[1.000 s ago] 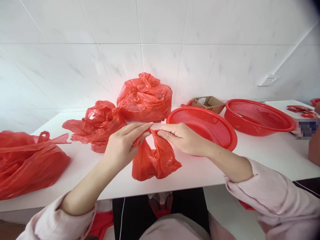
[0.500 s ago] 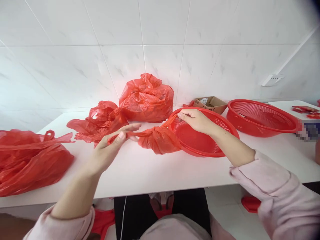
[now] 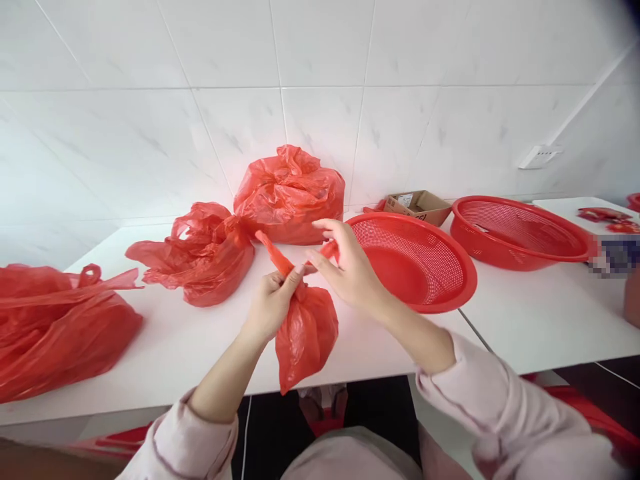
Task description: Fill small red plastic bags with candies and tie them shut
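A small, filled red plastic bag (image 3: 307, 337) hangs over the near part of the table, its neck twisted tight. My left hand (image 3: 273, 300) pinches the neck between thumb and fingers, and one twisted end of the bag sticks up past it. Curled around the other twisted end, my right hand (image 3: 345, 263) holds it beside the left fingertips. What the bag contains is hidden. Just right of my right hand is a red plastic colander (image 3: 415, 260), with no items visible inside it.
Several red bags occupy the left and back: a large one (image 3: 65, 340), a crumpled one (image 3: 210, 260) and a knotted one (image 3: 290, 193). A cardboard box (image 3: 425, 207) and a second colander (image 3: 520, 233) stand right. A person's arm (image 3: 631, 297) shows at the right edge.
Both hands have come together, drawing the small bag away from the colander's rim. It now hangs below my hands, its ends gathered close instead of stretched apart.
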`<action>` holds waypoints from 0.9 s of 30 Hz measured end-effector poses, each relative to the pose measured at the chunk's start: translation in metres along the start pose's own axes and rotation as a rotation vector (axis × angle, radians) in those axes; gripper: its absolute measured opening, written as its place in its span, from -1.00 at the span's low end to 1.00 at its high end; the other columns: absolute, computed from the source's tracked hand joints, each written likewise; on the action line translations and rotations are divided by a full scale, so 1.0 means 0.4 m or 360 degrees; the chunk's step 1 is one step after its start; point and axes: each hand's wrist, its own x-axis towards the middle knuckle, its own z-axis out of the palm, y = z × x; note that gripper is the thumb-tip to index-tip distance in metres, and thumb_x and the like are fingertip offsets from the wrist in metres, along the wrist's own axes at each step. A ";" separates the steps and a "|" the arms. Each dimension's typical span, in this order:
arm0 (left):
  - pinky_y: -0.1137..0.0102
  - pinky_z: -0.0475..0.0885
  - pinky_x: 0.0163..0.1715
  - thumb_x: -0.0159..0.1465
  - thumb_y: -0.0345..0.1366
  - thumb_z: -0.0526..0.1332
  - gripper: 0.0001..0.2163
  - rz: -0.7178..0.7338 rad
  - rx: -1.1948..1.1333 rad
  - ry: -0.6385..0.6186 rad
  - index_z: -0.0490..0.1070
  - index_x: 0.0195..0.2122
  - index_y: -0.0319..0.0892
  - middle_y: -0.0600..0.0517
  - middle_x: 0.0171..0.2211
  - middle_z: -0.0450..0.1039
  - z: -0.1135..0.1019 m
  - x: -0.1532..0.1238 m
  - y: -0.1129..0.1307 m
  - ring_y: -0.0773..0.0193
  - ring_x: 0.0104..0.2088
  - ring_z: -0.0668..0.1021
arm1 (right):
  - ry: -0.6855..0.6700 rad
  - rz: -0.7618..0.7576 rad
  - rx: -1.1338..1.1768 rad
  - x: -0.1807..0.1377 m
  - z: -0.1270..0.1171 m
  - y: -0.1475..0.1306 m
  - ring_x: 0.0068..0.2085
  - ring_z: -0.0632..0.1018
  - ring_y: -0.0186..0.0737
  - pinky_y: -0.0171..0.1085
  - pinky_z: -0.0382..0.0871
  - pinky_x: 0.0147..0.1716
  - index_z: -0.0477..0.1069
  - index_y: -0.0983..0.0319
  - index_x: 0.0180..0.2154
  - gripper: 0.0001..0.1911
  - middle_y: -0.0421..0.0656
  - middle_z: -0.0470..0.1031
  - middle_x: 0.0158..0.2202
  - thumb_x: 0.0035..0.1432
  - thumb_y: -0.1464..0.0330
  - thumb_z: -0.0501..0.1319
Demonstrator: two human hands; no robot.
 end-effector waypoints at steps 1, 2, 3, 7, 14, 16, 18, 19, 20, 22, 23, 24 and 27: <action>0.48 0.29 -0.46 0.24 0.06 0.24 -0.57 0.0046 -0.0043 0.0149 0.59 -0.13 -0.21 0.10 -0.53 0.36 0.002 0.000 -0.010 0.39 -0.51 0.36 | 0.0168 -0.0012 -0.0006 -0.038 0.012 0.001 0.12 0.38 -0.17 -0.10 0.28 0.11 0.30 0.14 -0.02 -0.75 -0.08 0.35 0.06 0.27 0.30 0.19; 0.49 0.29 -0.45 0.25 0.07 0.22 -0.56 0.0082 -0.0079 0.0254 0.58 -0.07 -0.19 0.11 -0.52 0.35 0.005 -0.001 -0.019 0.40 -0.50 0.37 | 0.0272 0.0004 -0.0008 -0.078 0.026 0.003 0.11 0.38 -0.16 -0.10 0.29 0.09 0.28 0.14 -0.01 -0.74 -0.07 0.35 0.04 0.27 0.30 0.18; 0.50 0.30 -0.44 0.26 0.07 0.20 -0.55 0.0100 -0.0103 0.0303 0.55 -0.02 -0.16 0.12 -0.52 0.35 0.010 -0.003 -0.029 0.39 -0.49 0.37 | 0.0286 0.0051 -0.0010 -0.117 0.042 0.008 0.06 0.41 -0.15 -0.11 0.32 0.06 0.27 0.15 -0.03 -0.75 -0.07 0.37 0.00 0.26 0.29 0.19; 0.46 0.37 -0.34 0.32 0.07 0.12 -0.53 0.0124 0.0017 0.0263 0.52 0.06 -0.13 0.04 -0.37 0.50 0.028 -0.013 -0.059 0.33 -0.40 0.47 | -0.0071 0.0339 -0.0120 -0.219 0.098 0.053 -0.13 0.49 -0.10 -0.12 0.39 -0.14 0.30 0.18 -0.12 -0.75 -0.08 0.47 -0.15 0.18 0.29 0.25; 0.40 0.37 -0.26 0.37 0.02 0.05 -0.56 0.0387 0.0703 0.0434 0.55 0.02 -0.15 -0.04 -0.20 0.59 -0.025 -0.017 -0.100 0.25 -0.30 0.52 | -0.0268 0.0430 -0.0152 -0.224 0.053 0.140 -0.28 0.53 -0.20 -0.23 0.35 -0.29 0.41 0.17 -0.33 -0.85 -0.20 0.54 -0.33 0.18 0.49 0.11; 0.40 0.37 -0.26 0.38 0.01 0.04 -0.56 0.0361 0.0695 0.0462 0.55 0.02 -0.14 -0.04 -0.18 0.59 -0.035 -0.023 -0.112 0.24 -0.28 0.53 | -0.0271 0.0444 -0.0110 -0.227 0.046 0.147 -0.27 0.54 -0.21 -0.23 0.38 -0.27 0.43 0.16 -0.31 -0.82 -0.20 0.56 -0.31 0.20 0.50 0.09; 0.41 0.37 -0.23 0.38 0.01 0.04 -0.57 0.0359 0.0634 0.0509 0.54 0.04 -0.12 -0.02 -0.17 0.58 -0.030 -0.032 -0.123 0.26 -0.26 0.53 | -0.0204 0.0445 -0.0090 -0.233 0.052 0.141 -0.18 0.55 -0.19 -0.19 0.41 -0.18 0.44 0.16 -0.24 -0.78 -0.16 0.56 -0.22 0.23 0.49 0.05; 0.42 0.37 -0.21 0.38 0.01 0.04 -0.57 0.0356 0.0579 0.0536 0.53 0.05 -0.11 -0.01 -0.17 0.58 -0.021 -0.037 -0.128 0.27 -0.25 0.53 | -0.0157 0.0442 -0.0077 -0.236 0.059 0.135 -0.09 0.54 -0.16 -0.16 0.41 -0.09 0.44 0.16 -0.15 -0.77 -0.12 0.54 -0.13 0.25 0.46 0.05; 0.42 0.38 -0.20 0.38 0.01 0.04 -0.58 0.0337 0.0500 0.0553 0.52 0.07 -0.09 0.00 -0.17 0.57 -0.011 -0.041 -0.133 0.28 -0.25 0.53 | -0.0139 0.0435 -0.0054 -0.240 0.068 0.128 0.02 0.51 -0.14 -0.12 0.38 0.01 0.40 0.16 -0.03 -0.74 -0.08 0.50 -0.01 0.27 0.42 0.07; 0.44 0.41 -0.24 0.36 0.03 0.07 -0.57 0.0232 0.0271 0.0574 0.51 0.07 -0.07 0.02 -0.19 0.56 0.013 -0.045 -0.146 0.31 -0.29 0.53 | -0.0236 0.0390 0.0016 -0.248 0.089 0.114 0.21 0.37 -0.07 -0.04 0.29 0.16 0.18 0.14 0.23 -0.46 -0.02 0.31 0.23 0.23 0.29 0.20; 0.45 0.42 -0.26 0.34 0.05 0.09 -0.57 0.0149 0.0117 0.0574 0.52 0.06 -0.06 0.03 -0.20 0.56 0.023 -0.046 -0.153 0.33 -0.32 0.53 | -0.0333 0.0355 0.0046 -0.254 0.101 0.112 0.27 0.30 -0.03 0.00 0.26 0.19 0.04 0.13 0.31 -0.25 0.00 0.21 0.30 0.17 0.22 0.28; 0.46 0.42 -0.27 0.32 0.06 0.12 -0.57 0.0064 -0.0049 0.0569 0.52 0.06 -0.06 0.04 -0.22 0.56 0.031 -0.046 -0.160 0.35 -0.34 0.53 | -0.0429 0.0322 0.0064 -0.261 0.114 0.113 0.31 0.25 0.01 0.03 0.24 0.21 -0.08 0.12 0.35 -0.06 0.02 0.14 0.33 0.08 0.18 0.36; 0.44 0.45 -0.19 0.28 0.08 0.17 -0.56 -0.0093 -0.0409 0.0538 0.53 0.04 -0.06 0.05 -0.21 0.54 0.042 -0.044 -0.185 0.35 -0.30 0.54 | -0.0494 0.0324 0.0066 -0.286 0.149 0.140 0.29 0.26 0.10 0.11 0.21 0.20 -0.22 0.13 0.38 0.23 0.07 0.19 0.31 -0.13 0.14 0.48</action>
